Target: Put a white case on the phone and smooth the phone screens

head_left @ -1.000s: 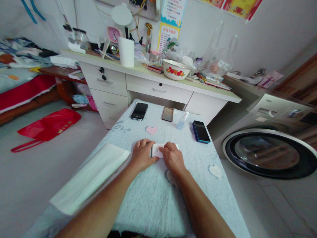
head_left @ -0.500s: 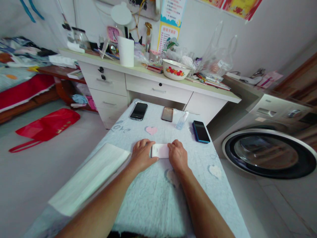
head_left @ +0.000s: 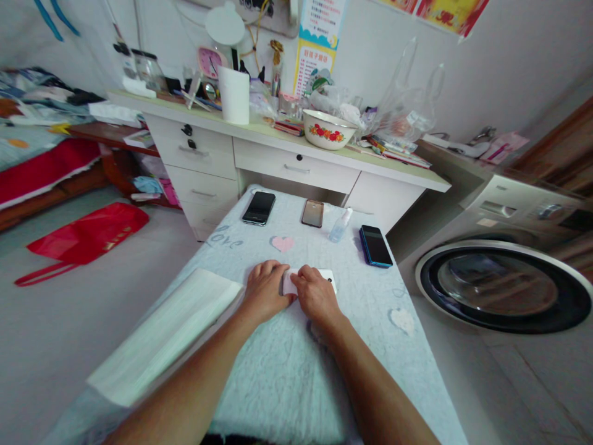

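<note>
A white smartphone (head_left: 328, 275) lies back up on the cloth-covered table, its dark camera spot at the right end. Its left end is held by my left hand (head_left: 265, 289), thumb on the near side and fingers along the far side. My right hand (head_left: 317, 296) is closed and pressed on the phone's back, hiding most of its middle; whatever is pinched in its fingers is hidden. Beyond them lie a black phone (head_left: 259, 207), a brownish phone case (head_left: 312, 213), a clear spray bottle (head_left: 340, 225) and a blue-edged phone (head_left: 375, 246).
Folded white paper or cloth (head_left: 167, 334) lies along the table's left side. A white desk (head_left: 296, 164) bearing a flowered bowl (head_left: 328, 131) borders the far end. To the right stands a washing machine (head_left: 500, 210); a red bag (head_left: 88, 232) lies on the floor at left.
My right hand has slid left along the white phone's back, from its right end towards my left hand, uncovering the camera end. My left hand stays in place.
</note>
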A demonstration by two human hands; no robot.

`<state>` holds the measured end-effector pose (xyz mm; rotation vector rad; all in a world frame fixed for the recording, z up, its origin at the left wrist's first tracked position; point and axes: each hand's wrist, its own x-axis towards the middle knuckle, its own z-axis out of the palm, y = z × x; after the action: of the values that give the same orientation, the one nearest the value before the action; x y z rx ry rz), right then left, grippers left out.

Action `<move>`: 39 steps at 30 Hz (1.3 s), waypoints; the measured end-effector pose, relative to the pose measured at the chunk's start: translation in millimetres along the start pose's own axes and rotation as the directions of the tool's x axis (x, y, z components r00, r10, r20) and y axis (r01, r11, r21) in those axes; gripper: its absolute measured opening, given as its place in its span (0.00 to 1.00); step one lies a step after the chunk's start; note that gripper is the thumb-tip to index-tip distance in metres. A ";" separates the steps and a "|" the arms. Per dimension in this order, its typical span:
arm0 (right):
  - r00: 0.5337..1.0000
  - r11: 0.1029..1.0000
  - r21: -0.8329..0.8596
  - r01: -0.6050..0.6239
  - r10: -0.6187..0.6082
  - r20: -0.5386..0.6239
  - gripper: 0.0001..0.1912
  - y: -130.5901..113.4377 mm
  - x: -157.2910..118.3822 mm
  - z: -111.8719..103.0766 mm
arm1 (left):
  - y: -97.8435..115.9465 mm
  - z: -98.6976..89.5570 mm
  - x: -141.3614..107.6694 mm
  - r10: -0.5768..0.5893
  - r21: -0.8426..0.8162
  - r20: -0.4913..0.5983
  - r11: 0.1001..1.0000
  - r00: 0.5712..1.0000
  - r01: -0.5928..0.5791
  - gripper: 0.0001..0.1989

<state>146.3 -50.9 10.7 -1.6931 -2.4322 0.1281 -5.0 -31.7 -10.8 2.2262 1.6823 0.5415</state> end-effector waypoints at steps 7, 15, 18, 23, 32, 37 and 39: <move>0.997 0.998 -0.011 -0.068 0.068 -0.022 0.12 9.2 5.6 -0.9 | 1.0 -0.4 -0.1 0.000 0.005 0.016 1.000 1.000 0.000 0.29; 0.970 0.972 -0.046 -0.229 0.224 -0.089 0.15 36.5 0.0 -2.6 | -2.7 2.1 -0.1 0.028 0.015 -0.005 1.000 1.000 -0.027 0.29; 0.956 0.958 -0.057 -0.280 0.273 -0.104 0.16 45.0 -2.6 -3.7 | -3.2 2.0 -0.4 0.035 0.022 -0.020 0.999 0.999 -0.034 0.30; 0.946 0.951 -0.046 -0.304 0.296 -0.130 0.16 55.1 -7.4 -6.0 | -3.6 1.4 -0.5 0.032 0.023 -0.009 0.999 0.999 -0.032 0.30; 0.928 0.936 -0.014 -0.353 0.348 -0.136 0.16 64.7 -13.4 -7.5 | -2.6 0.8 -0.1 0.022 0.024 0.011 0.999 1.000 -0.022 0.30; 0.941 0.950 -0.019 -0.313 0.307 -0.145 0.14 60.5 -16.8 -10.4 | -2.8 0.8 0.3 0.021 0.026 0.005 0.999 1.000 -0.021 0.30; 0.949 0.958 -0.015 -0.286 0.281 -0.141 0.13 58.5 -17.5 -11.9 | -2.5 0.5 0.3 0.019 0.026 0.007 0.999 1.000 -0.019 0.30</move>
<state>208.4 -47.2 10.8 -1.9892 -2.0940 0.0038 -6.9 -30.7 -12.3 2.2620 1.6751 0.5189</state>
